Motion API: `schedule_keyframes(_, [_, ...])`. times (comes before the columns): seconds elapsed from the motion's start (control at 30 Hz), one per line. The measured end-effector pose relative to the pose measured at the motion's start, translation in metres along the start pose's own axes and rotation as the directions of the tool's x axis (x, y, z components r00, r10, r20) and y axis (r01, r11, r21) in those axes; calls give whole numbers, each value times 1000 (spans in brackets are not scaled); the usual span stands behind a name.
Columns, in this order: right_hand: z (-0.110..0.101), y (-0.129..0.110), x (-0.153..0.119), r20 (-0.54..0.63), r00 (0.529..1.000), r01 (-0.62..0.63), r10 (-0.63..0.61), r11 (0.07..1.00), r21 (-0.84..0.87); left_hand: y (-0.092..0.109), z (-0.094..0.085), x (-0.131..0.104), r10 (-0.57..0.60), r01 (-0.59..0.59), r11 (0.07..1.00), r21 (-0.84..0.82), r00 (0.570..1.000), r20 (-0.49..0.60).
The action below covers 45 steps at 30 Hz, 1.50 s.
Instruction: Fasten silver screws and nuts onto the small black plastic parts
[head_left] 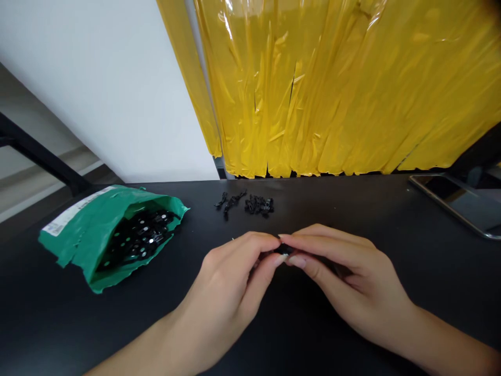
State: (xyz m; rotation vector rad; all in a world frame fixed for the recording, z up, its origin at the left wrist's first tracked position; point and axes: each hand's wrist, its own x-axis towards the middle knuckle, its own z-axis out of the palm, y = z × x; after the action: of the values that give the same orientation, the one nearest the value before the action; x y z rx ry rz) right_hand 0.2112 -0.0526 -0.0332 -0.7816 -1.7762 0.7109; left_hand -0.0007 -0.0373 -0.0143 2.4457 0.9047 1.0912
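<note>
Between my fingertips, near the middle of the view, is a small black part [285, 249] with a shiny spot; the fingers cover most of it, so its kind cannot be made out. My left hand [238, 282] pinches it from the left with thumb and forefinger. From the other side, my right hand [352, 277] grips it the same way, and the fingertips of both hands nearly touch. Beyond the hands lie a small heap of black parts [258, 205] and a looser cluster of similar black pieces [230, 202].
An open green plastic bag [78, 224] full of black parts with round shiny spots lies at the left on the black table [332, 203]. A phone [462, 203] rests at the right. Yellow plastic sheeting [313, 94] and a white panel [129, 94] stand behind.
</note>
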Motion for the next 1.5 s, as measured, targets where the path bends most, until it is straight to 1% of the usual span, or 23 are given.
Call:
schedule_keyframes(0.1, [0, 2, -1, -11, 999, 31, -32, 999, -31, 3, 2, -1, -46, 46, 999, -5, 999, -2])
schedule_keyframes(0.2, [-1, 3, 0, 8, 1000, 7, -7, 999, -31, 5, 3, -2, -56, 56, 998, 15, 998, -9])
schedule_keyframes(0.27, [-2, 2, 1, 38, 998, -45, 45, 999, 20, 4, 3, -3, 0, 1, 999, 54, 1000, -18])
schedule_keyframes(0.33, [-3, -1, 2, 50, 987, -159, 154, 980, 118, 0, 1, -4, 100, -98, 989, 112, 995, -15])
schedule_keyframes(0.37, [-3, -3, 3, 52, 973, -229, 223, 956, 183, -2, -1, -4, 156, -153, 977, 146, 988, -5])
schedule_keyframes(0.43, [-2, -7, 4, 54, 931, -360, 362, 879, 312, -7, -4, -3, 258, -259, 944, 204, 966, 34])
schedule_keyframes(0.47, [-1, -9, 4, 61, 906, -411, 418, 836, 364, -8, -7, -2, 298, -303, 927, 221, 953, 59])
schedule_keyframes(0.53, [0, -12, 5, 84, 866, -479, 493, 771, 419, -11, -10, 0, 340, -357, 902, 244, 934, 109])
schedule_keyframes(0.63, [1, -13, 6, 108, 826, -540, 554, 721, 433, -12, -13, 2, 353, -379, 876, 297, 925, 140])
schedule_keyframes(0.73, [2, -12, 7, 141, 784, -591, 605, 658, 466, -13, -13, 1, 379, -396, 852, 342, 918, 117])
schedule_keyframes(0.8, [2, -10, 7, 168, 750, -627, 639, 606, 490, -13, -11, -1, 402, -407, 856, 318, 912, 86])
schedule_keyframes(0.9, [1, -9, 5, 212, 713, -660, 668, 536, 527, -15, -8, -2, 407, -394, 892, 221, 914, -10])
schedule_keyframes(0.97, [1, -9, 4, 243, 701, -667, 671, 496, 557, -15, -6, -1, 400, -385, 908, 166, 914, -62])
schedule_keyframes(1.03, [0, -9, 4, 273, 696, -671, 664, 466, 577, -16, -6, 0, 395, -382, 914, 135, 915, -84])
schedule_keyframes(1.1, [-1, -9, 5, 294, 699, -673, 652, 459, 581, -16, -7, 1, 391, -382, 919, 103, 916, -89])
schedule_keyframes(1.17, [-1, -9, 6, 303, 702, -676, 644, 471, 567, -16, -9, 2, 383, -377, 923, 80, 920, -81])
schedule_keyframes(1.23, [-2, -10, 7, 303, 708, -680, 638, 500, 537, -16, -12, 3, 408, -404, 912, 71, 912, -50])
schedule_keyframes(1.3, [-3, -10, 9, 310, 704, -694, 639, 526, 493, -17, -15, 4, 436, -434, 898, 73, 900, -7])
schedule_keyframes(1.4, [-5, -10, 11, 346, 677, -726, 649, 512, 459, -15, -19, 5, 448, -450, 892, 50, 893, 52])
schedule_keyframes(1.5, [-9, -10, 13, 407, 635, -768, 656, 477, 428, -12, -20, 5, 413, -417, 909, 19, 905, 102])
